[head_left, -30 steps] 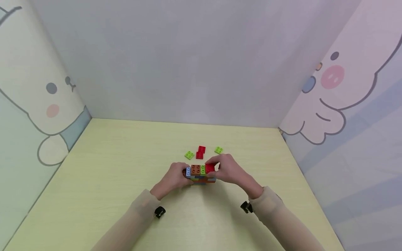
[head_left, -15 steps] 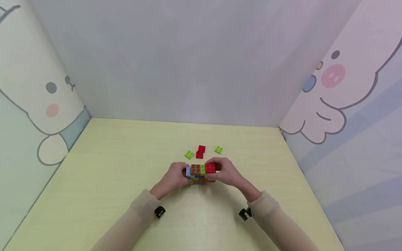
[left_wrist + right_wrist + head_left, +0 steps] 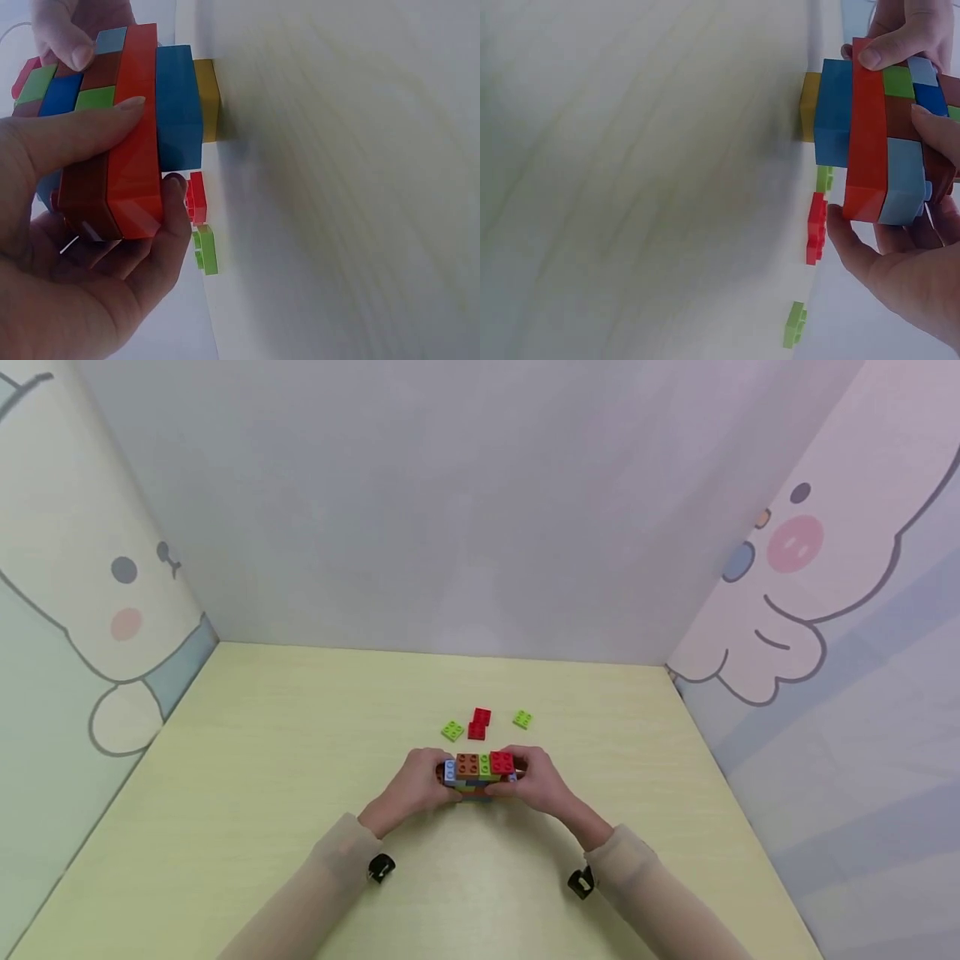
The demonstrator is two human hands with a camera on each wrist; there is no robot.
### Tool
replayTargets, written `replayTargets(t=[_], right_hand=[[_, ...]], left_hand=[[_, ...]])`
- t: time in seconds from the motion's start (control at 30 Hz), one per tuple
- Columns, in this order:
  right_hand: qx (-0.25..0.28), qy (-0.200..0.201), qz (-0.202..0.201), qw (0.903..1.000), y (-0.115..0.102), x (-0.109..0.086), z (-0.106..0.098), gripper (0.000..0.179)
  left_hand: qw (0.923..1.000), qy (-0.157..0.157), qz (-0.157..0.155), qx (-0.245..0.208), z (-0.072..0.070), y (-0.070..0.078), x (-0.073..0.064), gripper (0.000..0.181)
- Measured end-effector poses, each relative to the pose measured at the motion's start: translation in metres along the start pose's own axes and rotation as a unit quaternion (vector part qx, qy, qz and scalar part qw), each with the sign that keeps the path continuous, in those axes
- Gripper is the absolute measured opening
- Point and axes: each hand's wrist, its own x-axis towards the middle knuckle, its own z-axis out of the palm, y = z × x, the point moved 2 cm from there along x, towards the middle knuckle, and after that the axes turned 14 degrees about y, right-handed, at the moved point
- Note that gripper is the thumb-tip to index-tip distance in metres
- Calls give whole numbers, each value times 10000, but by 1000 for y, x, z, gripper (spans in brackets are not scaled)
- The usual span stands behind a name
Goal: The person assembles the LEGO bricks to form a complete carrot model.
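Note:
A built stack of toy building bricks [image 3: 473, 787] stands in front of me in the head view, held at both ends. Its top row shows a brown brick [image 3: 467, 766], a narrow lime-green one [image 3: 484, 765] and a red one [image 3: 502, 762]. My left hand [image 3: 417, 781] grips the left end, thumb on the near side. Around the right end curls my right hand [image 3: 543, 783], its thumb pressed on a brown brick [image 3: 901, 116]. Low in the stack run a long orange-red brick [image 3: 133, 172], a blue brick [image 3: 178, 109] and a yellow brick [image 3: 208, 97] at the bottom.
Behind the stack, two red bricks [image 3: 477, 731] lie on the pale yellow table [image 3: 315, 718]. A lime-green brick [image 3: 452, 731] is to their left and another green brick [image 3: 522, 719] to their right. A grey wall [image 3: 450, 527] rises at the back.
My right hand has slid down from the top red brick to the stack's right end, uncovering that brick's studs. My left hand has stayed in place.

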Motion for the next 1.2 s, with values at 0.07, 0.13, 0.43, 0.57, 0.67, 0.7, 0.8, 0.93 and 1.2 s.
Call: replayTargets(t=[0.07,0.13,0.43,0.57,0.67,0.7,0.8,0.93,1.2], right_hand=[[-43,-25,-59,10000,-4,-1,0,35],[-97,-39,-22,9999,-15,-3,-1,34],[-31,27,39,10000,4,-1,5,36],[-113,-18,-21,9999,6,0,5,36],[-169,-29,-14,9999,4,0,4,35],[-180,-17,-4,9998,2,1,4,35],[-207,-8,14,9998,-6,0,1,34],[-158,-80,-20,9998,-29,-2,-3,33],[-176,-104,187,9996,-12,0,0,35]], left_hand=[[10000,22,9,7,-1,1,0,31],[10000,34,22,10,-2,2,0,31],[9999,-98,-54,33,0,-3,0,34],[9998,-129,-83,88,0,-4,0,34],[9997,-185,-19,135,-1,-2,0,33],[9996,-220,-1,152,-1,-1,0,33],[9989,-364,30,309,-4,1,2,34],[9940,-791,-84,754,-17,1,7,39],[9819,-1261,129,1410,-45,-3,24,37]])
